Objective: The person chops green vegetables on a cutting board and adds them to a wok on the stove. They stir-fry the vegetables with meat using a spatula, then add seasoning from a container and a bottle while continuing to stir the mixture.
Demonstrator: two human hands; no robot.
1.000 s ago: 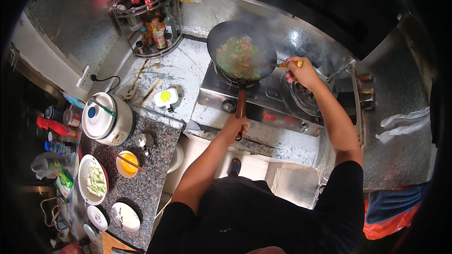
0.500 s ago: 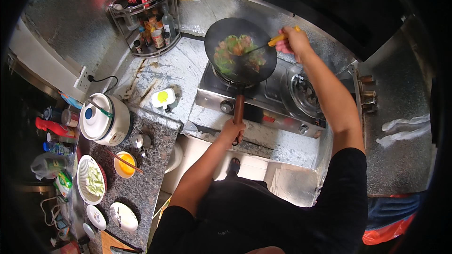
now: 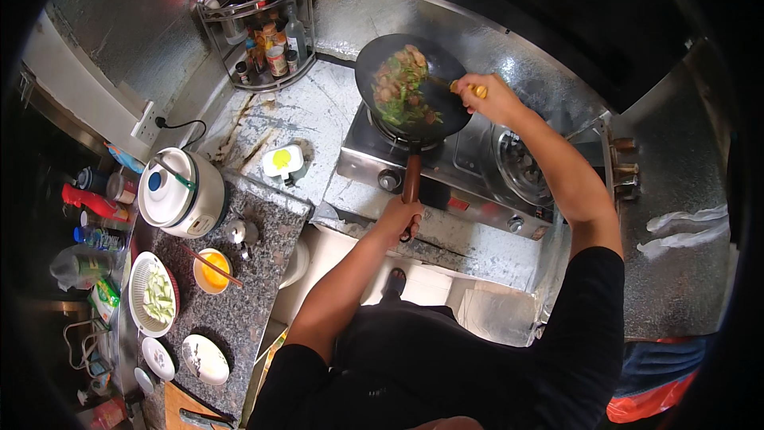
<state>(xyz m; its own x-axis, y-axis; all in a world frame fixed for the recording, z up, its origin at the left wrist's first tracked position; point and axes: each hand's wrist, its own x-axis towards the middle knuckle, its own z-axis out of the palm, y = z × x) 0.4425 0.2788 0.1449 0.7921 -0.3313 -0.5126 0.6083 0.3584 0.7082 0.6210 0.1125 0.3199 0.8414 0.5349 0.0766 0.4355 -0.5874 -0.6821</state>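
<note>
A dark wok point(image 3: 448, 118) sits on the left burner of the gas stove point(image 3: 362, 161). Stir-fried meat and green pieces point(image 3: 402, 86) are gathered on the wok's left side. My left hand point(image 3: 400, 218) is wrapped round the wok's long brown handle point(image 3: 411, 177). In my right hand point(image 3: 489, 97), at the wok's right rim, is a spatula with a yellow handle point(image 3: 480, 91). Its thin shaft reaches into the wok; I cannot make out the head among the food.
Right of the wok lies a glass lid point(image 3: 521, 161). A tiered rack point(image 3: 259, 9) of bottles stands at the back left. On the left counter are a rice cooker point(image 3: 177, 195), an egg bowl point(image 3: 212, 272) with chopsticks, a basket point(image 3: 137, 293) of cut vegetables, and a knife point(image 3: 203, 420) on a cutting board.
The spatula has drawn back toward the wok's right rim, its handle turned. The food has shifted into a heap at the left. My left hand keeps its grip; the whole view has shifted slightly.
</note>
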